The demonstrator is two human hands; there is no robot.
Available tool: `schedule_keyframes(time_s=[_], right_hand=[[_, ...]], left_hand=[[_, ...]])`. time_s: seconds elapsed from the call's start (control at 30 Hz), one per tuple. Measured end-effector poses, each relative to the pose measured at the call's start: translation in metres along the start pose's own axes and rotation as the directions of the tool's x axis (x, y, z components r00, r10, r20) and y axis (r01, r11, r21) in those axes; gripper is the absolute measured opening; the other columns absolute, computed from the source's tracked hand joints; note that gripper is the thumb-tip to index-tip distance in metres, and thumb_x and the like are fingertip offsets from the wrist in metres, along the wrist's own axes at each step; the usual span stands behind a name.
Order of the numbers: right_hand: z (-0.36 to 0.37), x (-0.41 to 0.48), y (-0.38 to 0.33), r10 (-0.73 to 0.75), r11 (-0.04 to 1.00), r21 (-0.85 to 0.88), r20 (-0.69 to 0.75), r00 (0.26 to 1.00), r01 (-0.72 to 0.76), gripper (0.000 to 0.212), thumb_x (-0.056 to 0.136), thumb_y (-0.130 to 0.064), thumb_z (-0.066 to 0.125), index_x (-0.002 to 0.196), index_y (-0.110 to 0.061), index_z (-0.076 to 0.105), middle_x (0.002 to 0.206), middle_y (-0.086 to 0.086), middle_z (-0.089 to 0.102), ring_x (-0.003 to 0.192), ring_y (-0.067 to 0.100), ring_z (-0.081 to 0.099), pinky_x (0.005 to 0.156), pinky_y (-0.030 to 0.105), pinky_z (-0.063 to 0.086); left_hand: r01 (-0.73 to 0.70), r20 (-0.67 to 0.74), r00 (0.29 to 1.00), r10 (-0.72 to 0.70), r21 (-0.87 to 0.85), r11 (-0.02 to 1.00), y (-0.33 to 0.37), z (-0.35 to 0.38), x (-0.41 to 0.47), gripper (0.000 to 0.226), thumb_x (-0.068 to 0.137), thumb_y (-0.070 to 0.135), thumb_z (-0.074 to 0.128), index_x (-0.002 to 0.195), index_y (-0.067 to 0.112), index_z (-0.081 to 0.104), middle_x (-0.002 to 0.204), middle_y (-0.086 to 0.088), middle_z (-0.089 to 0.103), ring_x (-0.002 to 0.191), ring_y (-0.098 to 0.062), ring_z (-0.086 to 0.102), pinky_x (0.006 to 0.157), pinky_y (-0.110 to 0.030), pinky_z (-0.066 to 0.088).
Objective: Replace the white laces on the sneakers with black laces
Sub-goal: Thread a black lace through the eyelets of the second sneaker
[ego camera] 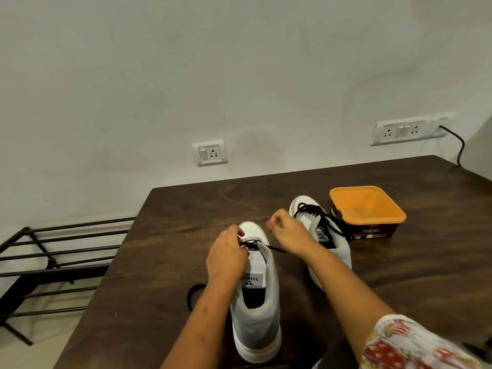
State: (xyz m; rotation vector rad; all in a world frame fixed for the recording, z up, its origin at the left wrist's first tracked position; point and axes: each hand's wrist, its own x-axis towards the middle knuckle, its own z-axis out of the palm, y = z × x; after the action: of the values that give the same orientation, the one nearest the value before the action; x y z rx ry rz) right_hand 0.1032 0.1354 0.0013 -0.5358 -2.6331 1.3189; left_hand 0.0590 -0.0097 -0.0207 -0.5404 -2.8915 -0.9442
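Dark wood lies under everything I see: a table (186, 214) set against a pale wall. The near sneaker (255, 315), grey and white, stands at the table's front edge with its toe pointing away from me. A black lace (251, 245) crosses its lowest eyelets just behind the toe cap. The left hand (226, 259) lies over the tongue, fingers curled in, pinching that lace at the eyelets. One strand runs off to the right and vanishes beneath the right hand (287, 233), which hovers between the two shoes with its fingertips drawn together; I cannot tell whether it has hold of the strand. The far sneaker (342, 251) sits just beyond that hand, threaded with black lacing (316, 211), close beside an orange tub (367, 209) on its right. A black loop (190, 296) lies on the wood left of the near sneaker, partly hidden by the left forearm. A metal rack (53, 251) stands beyond the table's left side.
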Motion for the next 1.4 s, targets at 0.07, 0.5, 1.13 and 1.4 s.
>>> schedule_keyframes(time_s=[0.07, 0.5, 1.13, 1.4], right_hand=[[0.008, 0.002, 0.005, 0.032, 0.971, -0.238, 0.145, 0.989, 0.003, 0.026, 0.097, -0.029, 0.050, 0.103, -0.007, 0.061, 0.106, 0.009, 0.064, 0.098, 0.024, 0.059, 0.071, 0.026, 0.038], [0.009, -0.003, -0.013, 0.039, 0.866, 0.500, -0.040, 0.998, -0.013, 0.037, 0.093, -0.034, 0.059, 0.063, -0.018, 0.045, 0.063, 0.001, 0.041, 0.065, 0.015, 0.040, 0.066, 0.030, 0.036], [0.006, 0.004, -0.003, 0.122, 0.952, -0.302, 0.243, 0.962, -0.045, 0.045, 0.098, -0.036, 0.048, 0.058, -0.017, 0.040, 0.058, 0.000, 0.039, 0.052, 0.014, 0.034, 0.047, 0.025, 0.025], [-0.010, 0.000, -0.023, 0.163, 0.460, 0.886, -0.151, 0.975, 0.060, 0.023, 0.103, -0.020, 0.038, 0.085, -0.017, 0.052, 0.078, -0.001, 0.048, 0.078, 0.008, 0.051, 0.091, 0.029, 0.044]], left_hand=[[-0.001, 0.004, 1.000, 0.002, -0.006, 1.000, 0.000, 0.000, 0.000, 0.027, 0.086, 0.018, 0.062, 0.111, 0.023, 0.054, 0.112, 0.003, 0.059, 0.097, -0.019, 0.058, 0.076, -0.032, 0.047], [0.068, -0.045, 0.996, -0.072, -0.088, 0.994, -0.004, 0.006, 0.002, 0.024, 0.085, 0.010, 0.057, 0.105, 0.023, 0.054, 0.113, 0.002, 0.060, 0.099, -0.022, 0.058, 0.077, -0.033, 0.045], [0.144, -0.040, 0.987, -0.156, -0.205, 0.968, 0.005, 0.009, 0.000, 0.018, 0.083, 0.002, 0.053, 0.091, 0.016, 0.043, 0.101, -0.002, 0.052, 0.083, -0.021, 0.051, 0.066, -0.031, 0.038], [0.165, -0.034, 0.984, -0.178, -0.233, 0.958, 0.004, 0.007, -0.001, 0.024, 0.083, 0.004, 0.053, 0.095, 0.019, 0.039, 0.107, -0.002, 0.049, 0.088, -0.024, 0.050, 0.070, -0.033, 0.038]])
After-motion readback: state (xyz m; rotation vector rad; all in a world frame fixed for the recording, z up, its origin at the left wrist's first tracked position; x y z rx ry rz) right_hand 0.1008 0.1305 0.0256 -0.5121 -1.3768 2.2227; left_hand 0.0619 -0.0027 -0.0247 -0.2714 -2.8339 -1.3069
